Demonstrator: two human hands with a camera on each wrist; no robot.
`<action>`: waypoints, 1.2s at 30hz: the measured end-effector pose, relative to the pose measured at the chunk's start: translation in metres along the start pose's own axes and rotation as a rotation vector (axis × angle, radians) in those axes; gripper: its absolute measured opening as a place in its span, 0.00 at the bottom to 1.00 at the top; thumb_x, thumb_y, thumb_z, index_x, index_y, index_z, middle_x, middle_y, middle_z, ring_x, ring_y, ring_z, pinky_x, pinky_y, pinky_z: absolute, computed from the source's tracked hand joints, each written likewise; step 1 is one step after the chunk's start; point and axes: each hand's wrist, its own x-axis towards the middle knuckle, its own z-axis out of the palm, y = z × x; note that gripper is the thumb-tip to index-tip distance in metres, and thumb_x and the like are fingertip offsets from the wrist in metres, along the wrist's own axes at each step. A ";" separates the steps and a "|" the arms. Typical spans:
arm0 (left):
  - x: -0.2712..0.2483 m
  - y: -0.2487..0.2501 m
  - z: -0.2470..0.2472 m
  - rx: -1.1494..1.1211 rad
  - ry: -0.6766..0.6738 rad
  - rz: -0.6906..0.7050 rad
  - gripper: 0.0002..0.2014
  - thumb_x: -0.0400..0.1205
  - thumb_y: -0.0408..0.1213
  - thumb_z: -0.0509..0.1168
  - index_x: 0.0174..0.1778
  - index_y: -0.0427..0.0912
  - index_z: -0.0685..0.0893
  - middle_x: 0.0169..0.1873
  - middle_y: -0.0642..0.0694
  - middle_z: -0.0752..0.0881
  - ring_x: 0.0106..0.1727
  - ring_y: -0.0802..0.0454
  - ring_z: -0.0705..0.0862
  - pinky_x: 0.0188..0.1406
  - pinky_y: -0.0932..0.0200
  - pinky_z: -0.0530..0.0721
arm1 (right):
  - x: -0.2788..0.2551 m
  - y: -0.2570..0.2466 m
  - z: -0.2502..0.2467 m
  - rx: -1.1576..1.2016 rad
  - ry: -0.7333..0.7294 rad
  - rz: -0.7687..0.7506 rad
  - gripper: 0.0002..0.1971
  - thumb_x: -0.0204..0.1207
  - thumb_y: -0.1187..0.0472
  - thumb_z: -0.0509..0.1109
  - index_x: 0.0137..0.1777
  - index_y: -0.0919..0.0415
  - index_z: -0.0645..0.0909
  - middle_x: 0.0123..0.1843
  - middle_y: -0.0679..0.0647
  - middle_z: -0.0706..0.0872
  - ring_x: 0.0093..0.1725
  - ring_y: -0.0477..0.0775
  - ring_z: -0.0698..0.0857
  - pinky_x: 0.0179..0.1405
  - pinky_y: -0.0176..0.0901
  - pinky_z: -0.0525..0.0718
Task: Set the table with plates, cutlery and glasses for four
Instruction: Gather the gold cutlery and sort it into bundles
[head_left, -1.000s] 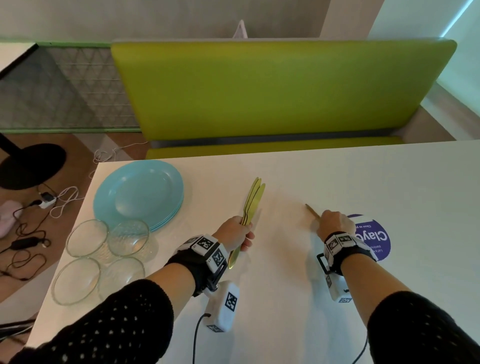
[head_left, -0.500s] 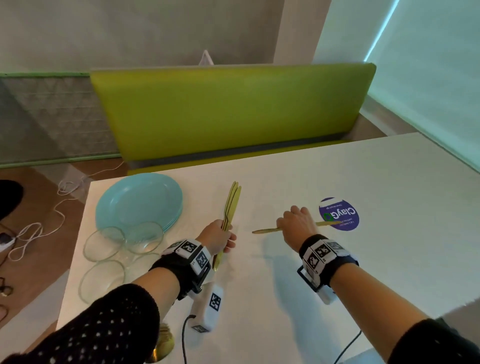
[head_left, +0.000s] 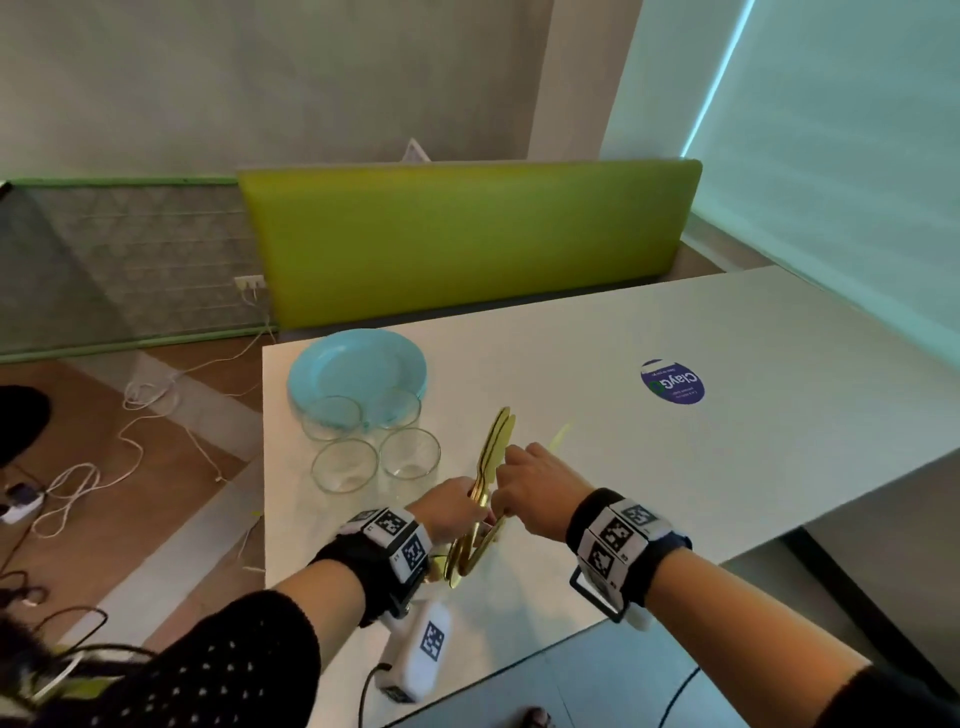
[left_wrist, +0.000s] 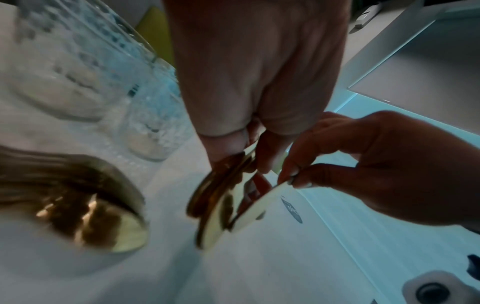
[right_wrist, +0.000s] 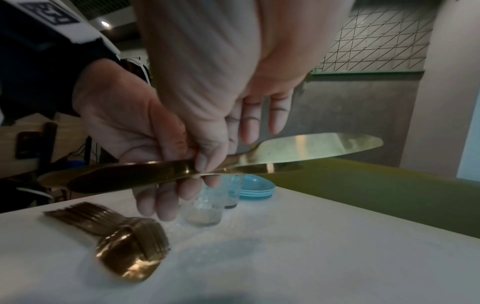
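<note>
White table (head_left: 675, 467), near left corner: my left hand (head_left: 452, 506) grips the bundled gold knives (head_left: 493, 447); my right hand (head_left: 535, 480) pinches one knife. Best drawn out straight, bundle held steady.

Your left hand (head_left: 454, 506): fingers curled, gripping; your right hand (head_left: 535, 480): thumb and fingertip pinched, touching the left, both forearms extended forward.
</note>
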 end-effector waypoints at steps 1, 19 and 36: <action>-0.008 -0.004 0.002 -0.027 -0.023 -0.010 0.08 0.78 0.21 0.57 0.44 0.35 0.80 0.39 0.39 0.84 0.42 0.45 0.86 0.51 0.48 0.87 | -0.003 -0.007 -0.002 -0.007 0.026 0.006 0.06 0.59 0.59 0.81 0.35 0.48 0.90 0.34 0.46 0.87 0.42 0.54 0.83 0.38 0.43 0.79; -0.058 -0.056 0.016 -0.049 -0.122 -0.060 0.14 0.76 0.15 0.55 0.44 0.37 0.79 0.42 0.43 0.83 0.40 0.54 0.84 0.41 0.61 0.84 | -0.006 -0.079 0.006 0.032 -0.169 -0.094 0.10 0.81 0.62 0.61 0.54 0.64 0.83 0.52 0.59 0.88 0.56 0.61 0.81 0.60 0.52 0.76; -0.073 -0.108 -0.019 0.861 0.037 -0.006 0.26 0.82 0.26 0.53 0.78 0.46 0.66 0.63 0.39 0.82 0.63 0.43 0.81 0.63 0.54 0.80 | -0.012 -0.083 0.025 0.325 -0.111 0.190 0.14 0.81 0.53 0.62 0.61 0.57 0.83 0.62 0.55 0.83 0.65 0.57 0.80 0.59 0.48 0.79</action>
